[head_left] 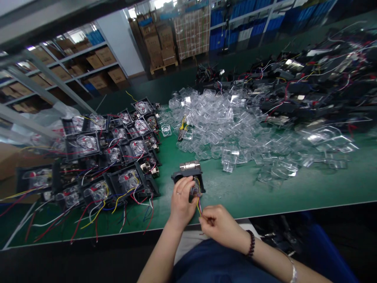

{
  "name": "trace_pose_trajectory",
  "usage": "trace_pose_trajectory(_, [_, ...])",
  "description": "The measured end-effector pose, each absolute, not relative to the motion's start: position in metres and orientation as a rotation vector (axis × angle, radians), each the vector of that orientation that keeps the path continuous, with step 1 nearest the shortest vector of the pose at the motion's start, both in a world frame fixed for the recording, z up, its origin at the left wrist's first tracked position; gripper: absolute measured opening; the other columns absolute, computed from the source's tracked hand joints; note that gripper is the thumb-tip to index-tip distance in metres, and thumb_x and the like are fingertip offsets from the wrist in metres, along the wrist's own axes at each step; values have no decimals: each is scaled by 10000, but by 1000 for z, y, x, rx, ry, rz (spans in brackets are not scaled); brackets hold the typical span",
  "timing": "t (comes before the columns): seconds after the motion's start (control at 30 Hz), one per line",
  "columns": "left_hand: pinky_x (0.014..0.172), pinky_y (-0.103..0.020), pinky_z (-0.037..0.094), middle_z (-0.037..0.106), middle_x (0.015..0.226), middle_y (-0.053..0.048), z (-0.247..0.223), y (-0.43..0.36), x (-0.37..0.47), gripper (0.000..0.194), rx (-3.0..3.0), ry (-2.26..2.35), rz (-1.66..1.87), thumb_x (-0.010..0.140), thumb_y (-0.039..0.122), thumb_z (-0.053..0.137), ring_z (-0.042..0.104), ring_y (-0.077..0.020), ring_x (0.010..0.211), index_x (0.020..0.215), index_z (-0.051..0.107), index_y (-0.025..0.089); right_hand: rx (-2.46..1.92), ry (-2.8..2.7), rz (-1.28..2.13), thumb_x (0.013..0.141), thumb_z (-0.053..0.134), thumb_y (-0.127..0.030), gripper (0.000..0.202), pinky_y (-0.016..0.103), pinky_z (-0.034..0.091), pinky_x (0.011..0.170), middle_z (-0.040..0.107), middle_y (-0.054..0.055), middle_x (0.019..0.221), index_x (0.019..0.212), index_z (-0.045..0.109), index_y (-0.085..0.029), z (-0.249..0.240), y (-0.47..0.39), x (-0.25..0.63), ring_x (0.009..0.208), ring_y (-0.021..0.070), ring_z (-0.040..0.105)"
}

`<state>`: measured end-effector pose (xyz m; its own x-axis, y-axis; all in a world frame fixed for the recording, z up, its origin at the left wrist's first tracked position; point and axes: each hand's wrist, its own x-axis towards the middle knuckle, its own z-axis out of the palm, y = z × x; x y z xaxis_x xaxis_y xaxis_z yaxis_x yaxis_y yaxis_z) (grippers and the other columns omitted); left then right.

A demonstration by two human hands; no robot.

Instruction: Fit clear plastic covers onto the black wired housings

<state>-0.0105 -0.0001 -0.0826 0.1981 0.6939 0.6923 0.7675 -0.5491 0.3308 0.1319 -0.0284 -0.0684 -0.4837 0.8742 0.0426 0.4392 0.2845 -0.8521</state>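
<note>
On the green bench in front of me stands a dark grey plastic housing (201, 177) with a metal cylindrical fitting (190, 165) at its far side. My left hand (184, 202) is closed over the housing's near left part, fingers reaching inside. Thin wires (199, 206), yellow and reddish among them, come out of the housing toward me. My right hand (216, 221) pinches these wires just past the bench edge. Part of the housing's inside is hidden by my left fingers.
At left sit rows of similar housings (126, 179) with trailing coloured wires. A heap of clear plastic covers (212, 118) fills the middle, with yellow-handled pliers (182, 129) at its left. Dark wired parts (294, 86) pile up at right. A blue bin (330, 251) is below the bench.
</note>
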Motion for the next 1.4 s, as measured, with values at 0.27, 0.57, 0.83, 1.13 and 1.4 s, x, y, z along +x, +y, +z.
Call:
trace_pose_trajectory(0.27, [864, -404, 479, 549, 1110, -116, -82, -1, -9, 513, -2341, -1455, -1300, 736, 109, 611, 527, -233, 1049, 1211, 432, 184, -1332, -1756, 919, 766, 495, -284, 304, 202, 315, 441, 418, -34, 469, 484, 455, -178, -56, -22, 150, 440, 84, 383])
trace_pose_trajectory(0.57, [856, -407, 476, 549, 1095, -106, -83, -2, -9, 518, -2313, -1441, -1308, 748, 117, 605, 527, -237, 1039, 1225, 427, 208, -1269, -1576, 1506, 711, 509, -237, 159, 180, 341, 398, 504, -29, 475, 593, 575, -152, -64, -22, 132, 420, 80, 427])
trace_pose_trajectory(0.83, [855, -409, 477, 548, 1099, -97, -84, -1, -9, 513, -2322, -1426, -1291, 765, 136, 587, 521, -238, 1053, 1240, 416, 226, -1229, -1756, 904, 727, 545, -189, 170, 185, 332, 399, 460, -29, 480, 562, 580, -168, -64, -31, 123, 418, 79, 401])
trace_pose_trajectory(1.13, [860, -416, 477, 562, 1100, -91, -89, -2, -11, 521, -2325, -1426, -1303, 760, 137, 591, 522, -238, 1059, 1243, 422, 237, -1279, -1954, 766, 786, 556, -243, 290, 225, 346, 438, 526, -6, 468, 502, 566, -186, -68, -29, 125, 426, 110, 471])
trace_pose_trajectory(1.4, [868, -432, 487, 582, 1100, -111, -86, -1, -10, 553, -2309, -1387, -1352, 756, 147, 610, 536, -242, 1060, 1261, 389, 199, -1316, -2011, 716, 786, 454, -144, 282, 229, 343, 453, 542, 4, 473, 515, 518, -187, -75, -27, 124, 432, 118, 493])
